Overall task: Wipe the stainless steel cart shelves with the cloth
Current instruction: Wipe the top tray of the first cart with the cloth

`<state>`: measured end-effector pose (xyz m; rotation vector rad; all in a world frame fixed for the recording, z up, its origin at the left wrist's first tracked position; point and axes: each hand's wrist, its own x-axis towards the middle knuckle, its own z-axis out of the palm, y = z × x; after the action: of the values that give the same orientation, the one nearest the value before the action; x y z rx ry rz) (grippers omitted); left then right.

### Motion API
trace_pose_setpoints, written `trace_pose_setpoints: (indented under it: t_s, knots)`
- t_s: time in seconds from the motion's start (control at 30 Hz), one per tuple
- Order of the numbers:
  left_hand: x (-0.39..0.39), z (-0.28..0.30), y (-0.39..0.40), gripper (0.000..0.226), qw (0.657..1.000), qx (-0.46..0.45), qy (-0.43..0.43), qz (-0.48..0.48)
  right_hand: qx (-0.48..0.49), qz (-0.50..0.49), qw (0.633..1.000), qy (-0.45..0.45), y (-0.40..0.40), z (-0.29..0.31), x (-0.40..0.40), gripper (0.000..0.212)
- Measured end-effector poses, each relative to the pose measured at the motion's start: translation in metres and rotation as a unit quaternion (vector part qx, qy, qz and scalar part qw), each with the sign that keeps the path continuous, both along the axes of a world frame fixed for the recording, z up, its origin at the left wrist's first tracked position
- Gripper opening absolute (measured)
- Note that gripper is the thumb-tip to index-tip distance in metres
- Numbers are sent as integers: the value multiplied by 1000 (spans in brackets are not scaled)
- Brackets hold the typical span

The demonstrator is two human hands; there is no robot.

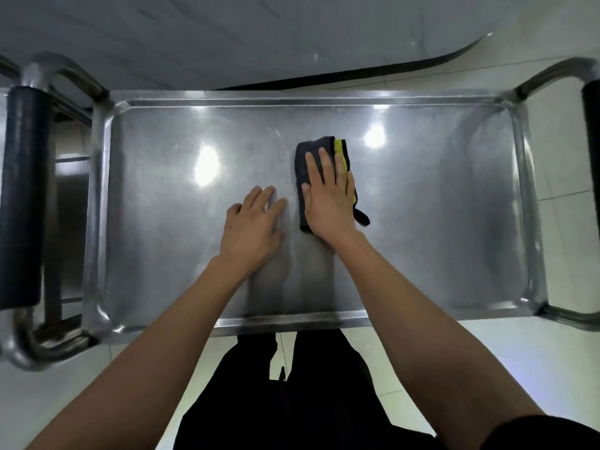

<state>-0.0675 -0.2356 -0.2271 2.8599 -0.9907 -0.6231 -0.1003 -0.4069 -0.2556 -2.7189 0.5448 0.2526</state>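
The stainless steel cart's top shelf (pixel 438 206) fills the middle of the view, a shallow tray with a raised rim. A folded dark grey cloth with a yellow side (pixel 305 157) lies near the shelf's centre. My right hand (pixel 328 199) presses flat on the cloth with straight fingers. My left hand (pixel 253 228) rests flat on the bare steel just left of the cloth, fingers spread, holding nothing.
Black-padded push handles stand at the cart's left end (pixel 24 190) and right end (pixel 592 125). A lower shelf (pixel 69 203) shows through the gap at the left. White floor tiles (pixel 568 238) surround the cart; my dark trousers (pixel 292 401) are against its near edge.
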Motion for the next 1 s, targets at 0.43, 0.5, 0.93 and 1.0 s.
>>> trace_pose_setpoints:
  t_s: [0.43, 0.5, 0.93, 1.0]
  knots:
    - [0, -11, 15, 62, 998, 2, -9, -67, -47, -48, 997, 36, 99, 8, -173, 59]
    - [-2, -12, 16, 61, 998, 3, -6, -69, -56, -52, 996, 41, 110, 9, -189, 60]
    - [13, -5, 17, 65, 997, -61, 12, -45, -43, -38, 998, 40, 92, 8, -151, 59]
    - [15, -5, 22, 53, 997, -72, 2, -31, -34, -27, 998, 36, 83, 6, -126, 59]
